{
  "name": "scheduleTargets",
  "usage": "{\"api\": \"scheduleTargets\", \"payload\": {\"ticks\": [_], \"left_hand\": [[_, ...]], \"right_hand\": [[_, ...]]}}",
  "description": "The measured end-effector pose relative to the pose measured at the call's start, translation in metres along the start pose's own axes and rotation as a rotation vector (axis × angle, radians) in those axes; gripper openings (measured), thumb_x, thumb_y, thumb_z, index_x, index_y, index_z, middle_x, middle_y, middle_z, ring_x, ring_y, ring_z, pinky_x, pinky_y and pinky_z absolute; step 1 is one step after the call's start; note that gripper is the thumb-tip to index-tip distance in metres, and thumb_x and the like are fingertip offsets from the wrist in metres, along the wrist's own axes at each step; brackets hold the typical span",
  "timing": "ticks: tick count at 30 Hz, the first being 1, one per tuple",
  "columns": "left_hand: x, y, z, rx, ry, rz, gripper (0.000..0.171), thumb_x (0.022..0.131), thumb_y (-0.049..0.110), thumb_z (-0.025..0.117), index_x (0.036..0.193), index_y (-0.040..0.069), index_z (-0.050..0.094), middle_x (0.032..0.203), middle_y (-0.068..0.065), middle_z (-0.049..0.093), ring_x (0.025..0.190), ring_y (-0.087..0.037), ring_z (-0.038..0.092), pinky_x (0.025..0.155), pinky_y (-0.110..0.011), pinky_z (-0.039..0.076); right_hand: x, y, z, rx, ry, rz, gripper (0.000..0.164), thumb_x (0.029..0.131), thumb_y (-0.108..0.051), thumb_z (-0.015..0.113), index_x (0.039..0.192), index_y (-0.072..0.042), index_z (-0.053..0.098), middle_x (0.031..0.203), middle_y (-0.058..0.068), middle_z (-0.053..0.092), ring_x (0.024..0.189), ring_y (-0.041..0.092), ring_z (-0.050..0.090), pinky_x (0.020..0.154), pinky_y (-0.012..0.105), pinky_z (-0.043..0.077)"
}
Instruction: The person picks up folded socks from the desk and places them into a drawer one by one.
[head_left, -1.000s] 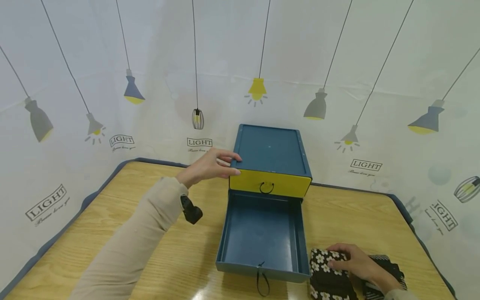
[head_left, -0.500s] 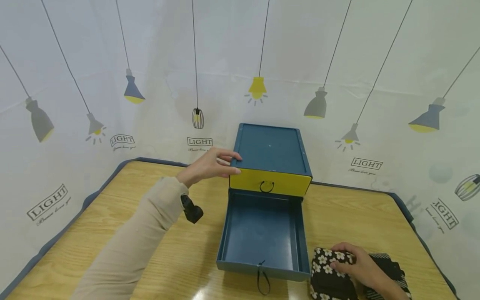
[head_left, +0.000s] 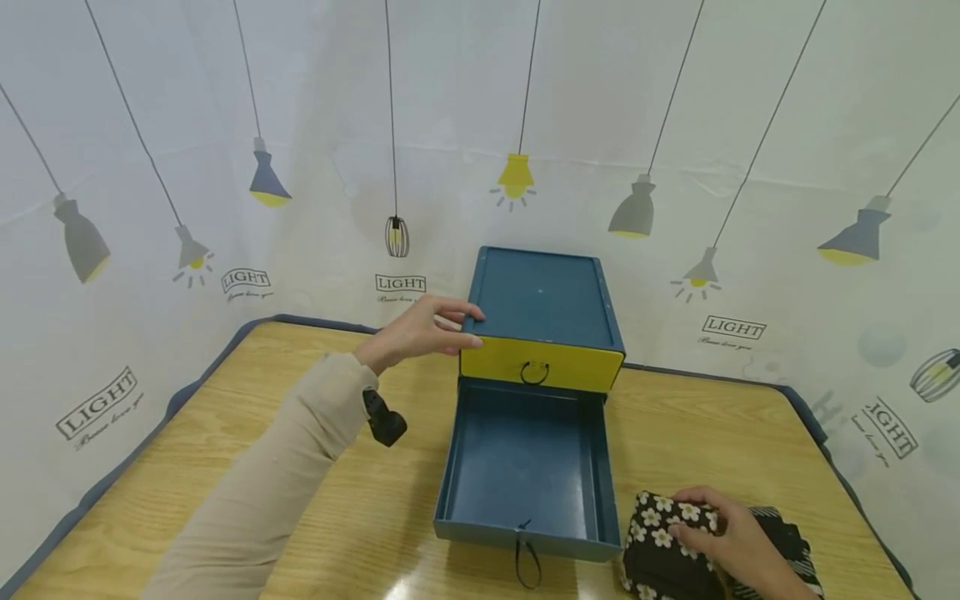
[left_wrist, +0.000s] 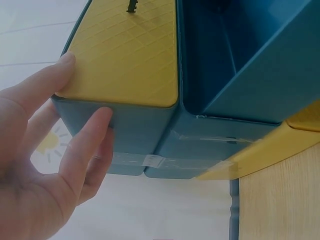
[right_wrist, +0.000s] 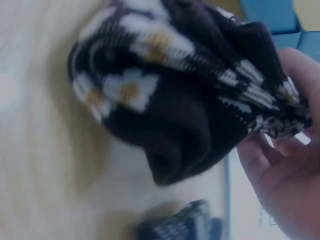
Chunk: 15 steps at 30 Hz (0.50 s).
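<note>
- At the near right of the desk (head_left: 375, 500), just beside the pulled-out lower drawer (head_left: 480, 535): flowered cloth (head_left: 663, 568), dark with white blossoms, folded
- Right hand (head_left: 738, 546): thumb and fingers pinch the flowered cloth at one edge; its bulk lies beyond the fingertips. Whether it is wholly off the desk, cannot tell
- Left hand (head_left: 416, 333): fingers spread, touching the front left corner of the drawer unit (head_left: 540, 292), well apart from the cloth
- Second dark cloth (head_left: 776, 533): partly hidden by the right hand
- Step in hand, as judged: taking up the flowered cloth, unit steadied
- Next move, as judged: clearing the drawer's side wall, folds kept together
</note>
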<state>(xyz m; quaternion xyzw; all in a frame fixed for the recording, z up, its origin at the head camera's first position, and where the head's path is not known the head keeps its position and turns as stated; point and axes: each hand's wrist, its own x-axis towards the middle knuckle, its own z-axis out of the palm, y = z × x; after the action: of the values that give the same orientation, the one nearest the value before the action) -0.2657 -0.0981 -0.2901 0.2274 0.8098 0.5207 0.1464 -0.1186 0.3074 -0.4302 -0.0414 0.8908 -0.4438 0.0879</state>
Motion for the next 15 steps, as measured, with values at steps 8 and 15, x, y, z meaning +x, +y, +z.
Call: {"api": "scheduleTargets", "payload": {"ticks": [8, 15], "left_hand": [[0.000, -0.002, -0.001, -0.002, 0.009, -0.004, 0.039, 0.080, 0.018, 0.067, 0.117, 0.011, 0.056, 0.129, -0.016, 0.040, 0.113, -0.031, 0.043, 0.074, -0.032, 0.052], [0.001, -0.002, 0.000, -0.004, 0.009, -0.001, 0.038, 0.080, 0.018, 0.067, 0.116, 0.012, 0.057, 0.129, -0.015, 0.040, 0.112, -0.030, 0.044, 0.075, -0.032, 0.052]], "right_hand": [[-0.008, -0.032, -0.018, -0.006, 0.177, -0.035, 0.041, 0.084, -0.021, 0.062, 0.117, 0.000, 0.050, 0.108, -0.004, 0.051, 0.054, 0.014, 0.045, 0.047, 0.028, 0.043], [-0.008, -0.061, -0.044, 0.039, 0.187, -0.174, 0.032, 0.086, -0.013, 0.059, 0.117, -0.007, 0.050, 0.106, -0.020, 0.044, 0.064, 0.013, 0.053, 0.050, 0.029, 0.045]]}}
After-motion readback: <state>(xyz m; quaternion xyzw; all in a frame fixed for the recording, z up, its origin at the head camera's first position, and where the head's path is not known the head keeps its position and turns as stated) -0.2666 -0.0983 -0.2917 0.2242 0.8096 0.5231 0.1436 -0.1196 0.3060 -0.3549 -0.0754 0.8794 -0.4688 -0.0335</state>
